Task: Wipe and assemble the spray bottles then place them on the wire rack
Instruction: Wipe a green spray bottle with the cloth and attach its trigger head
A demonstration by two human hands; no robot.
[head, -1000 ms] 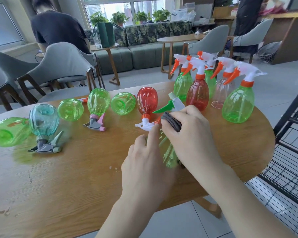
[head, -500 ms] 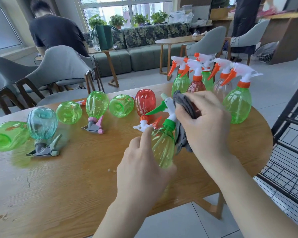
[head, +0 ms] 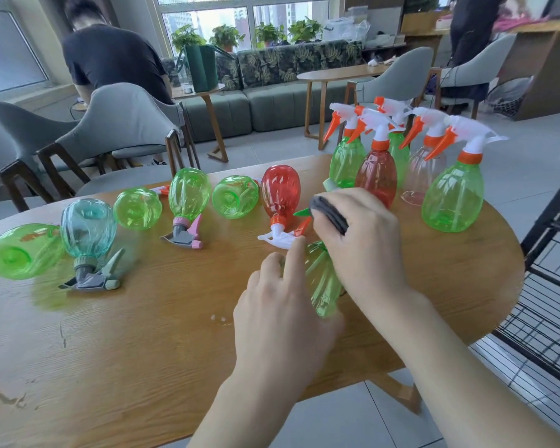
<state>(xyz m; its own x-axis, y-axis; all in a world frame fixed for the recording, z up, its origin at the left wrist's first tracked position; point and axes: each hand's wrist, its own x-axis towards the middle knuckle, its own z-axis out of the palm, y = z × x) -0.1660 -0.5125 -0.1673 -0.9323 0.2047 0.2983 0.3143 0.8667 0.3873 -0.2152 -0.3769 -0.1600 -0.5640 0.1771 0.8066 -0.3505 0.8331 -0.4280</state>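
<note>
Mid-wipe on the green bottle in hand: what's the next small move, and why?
Probably draw the grey cloth down from the sprayer head onto the green bottle. The right hand has the cloth bunched at the top, while the left hand steadies the tilted body, which is bare of cloth.

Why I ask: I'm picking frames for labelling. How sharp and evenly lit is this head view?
Head view: daylight from the rear windows blows them out pale; the table shows soft sheen and green tints beside the lying bottles; the right hand with the dark cloth looks slightly motion-blurred, like the held green bottle; wide-angle lens bends the wire rack at the edge.
</note>
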